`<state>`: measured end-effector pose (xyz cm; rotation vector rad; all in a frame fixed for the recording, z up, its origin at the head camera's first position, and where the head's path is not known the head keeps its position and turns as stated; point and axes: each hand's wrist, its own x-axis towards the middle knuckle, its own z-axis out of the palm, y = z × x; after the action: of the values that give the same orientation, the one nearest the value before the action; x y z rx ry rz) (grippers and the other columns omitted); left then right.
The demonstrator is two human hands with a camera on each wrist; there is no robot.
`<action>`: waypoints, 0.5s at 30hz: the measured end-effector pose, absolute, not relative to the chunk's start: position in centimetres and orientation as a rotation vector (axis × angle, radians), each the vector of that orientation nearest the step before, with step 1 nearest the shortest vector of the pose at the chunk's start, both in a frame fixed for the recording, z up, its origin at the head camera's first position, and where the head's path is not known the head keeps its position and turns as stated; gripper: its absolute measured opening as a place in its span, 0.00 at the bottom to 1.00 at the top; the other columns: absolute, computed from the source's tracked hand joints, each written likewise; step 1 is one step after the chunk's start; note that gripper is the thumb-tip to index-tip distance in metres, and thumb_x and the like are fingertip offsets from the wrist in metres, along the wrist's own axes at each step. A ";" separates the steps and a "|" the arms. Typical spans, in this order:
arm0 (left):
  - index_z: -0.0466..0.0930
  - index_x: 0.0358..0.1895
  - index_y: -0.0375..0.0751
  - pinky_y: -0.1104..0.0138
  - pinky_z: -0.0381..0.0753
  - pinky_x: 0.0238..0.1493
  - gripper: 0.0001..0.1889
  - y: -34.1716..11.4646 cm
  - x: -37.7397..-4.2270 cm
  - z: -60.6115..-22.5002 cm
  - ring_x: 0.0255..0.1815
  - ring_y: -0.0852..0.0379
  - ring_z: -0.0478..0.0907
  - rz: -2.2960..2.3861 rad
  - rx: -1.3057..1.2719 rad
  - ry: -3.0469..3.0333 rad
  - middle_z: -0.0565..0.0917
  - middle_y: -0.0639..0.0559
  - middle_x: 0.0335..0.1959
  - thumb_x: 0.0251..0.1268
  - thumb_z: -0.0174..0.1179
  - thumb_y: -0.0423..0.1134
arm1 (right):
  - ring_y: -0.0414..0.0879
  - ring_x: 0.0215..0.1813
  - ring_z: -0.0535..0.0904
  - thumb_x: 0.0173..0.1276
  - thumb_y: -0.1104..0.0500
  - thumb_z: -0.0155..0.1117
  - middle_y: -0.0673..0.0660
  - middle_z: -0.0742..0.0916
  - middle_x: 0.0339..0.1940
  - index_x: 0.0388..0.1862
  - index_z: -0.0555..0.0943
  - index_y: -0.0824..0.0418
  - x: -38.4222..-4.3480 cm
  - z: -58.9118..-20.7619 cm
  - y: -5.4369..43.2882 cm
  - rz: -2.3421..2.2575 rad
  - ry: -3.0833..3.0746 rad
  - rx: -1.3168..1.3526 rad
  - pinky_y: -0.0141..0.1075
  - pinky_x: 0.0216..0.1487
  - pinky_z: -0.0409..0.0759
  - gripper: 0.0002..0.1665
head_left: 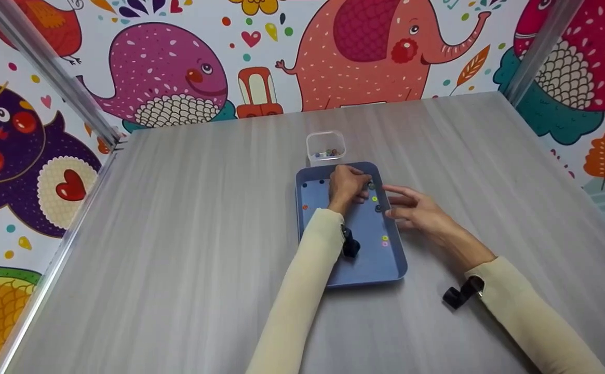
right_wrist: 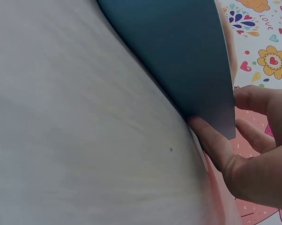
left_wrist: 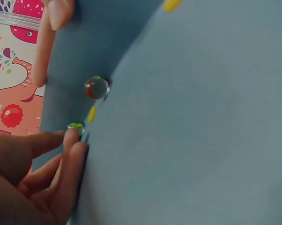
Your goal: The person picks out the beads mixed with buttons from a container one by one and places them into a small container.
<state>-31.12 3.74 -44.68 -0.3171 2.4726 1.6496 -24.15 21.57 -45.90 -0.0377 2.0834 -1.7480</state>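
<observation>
A blue-grey tray (head_left: 364, 259) lies on the table, with small beads and glass marbles inside. In its far right corner my left hand (head_left: 348, 184) pinches a green marble (left_wrist: 76, 127) with thumb and fingertips, beside the wall. A yellow bead (left_wrist: 92, 114) and a clear marble with red in it (left_wrist: 96, 87) lie along that same wall. From outside, my right hand (head_left: 419, 212) rests its fairly straight fingers against the tray's right side. The right wrist view shows one fingertip (right_wrist: 197, 124) touching the tray's lower edge.
A small clear plastic container (head_left: 325, 145) holding several marbles stands just behind the tray. Dark beads (head_left: 322, 182) and an orange bead (head_left: 305, 207) lie at the tray's left; yellow and pink beads (head_left: 385, 243) lie at its right. Printed panels (head_left: 260, 52) border the table.
</observation>
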 end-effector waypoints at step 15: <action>0.89 0.40 0.38 0.74 0.80 0.13 0.06 3.9 -31.5 -45.3 0.11 0.63 0.77 1.624 -0.343 2.499 0.85 0.48 0.21 0.64 0.68 0.37 | 0.42 0.58 0.80 0.68 0.62 0.67 0.67 0.70 0.75 0.79 0.62 0.51 -24.2 -46.1 21.6 -1.758 2.090 -0.046 0.31 0.50 0.86 0.42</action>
<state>-31.49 3.91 -45.32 -0.3425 2.4990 1.6242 -24.19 21.59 -46.12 -0.0460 2.0895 -1.7577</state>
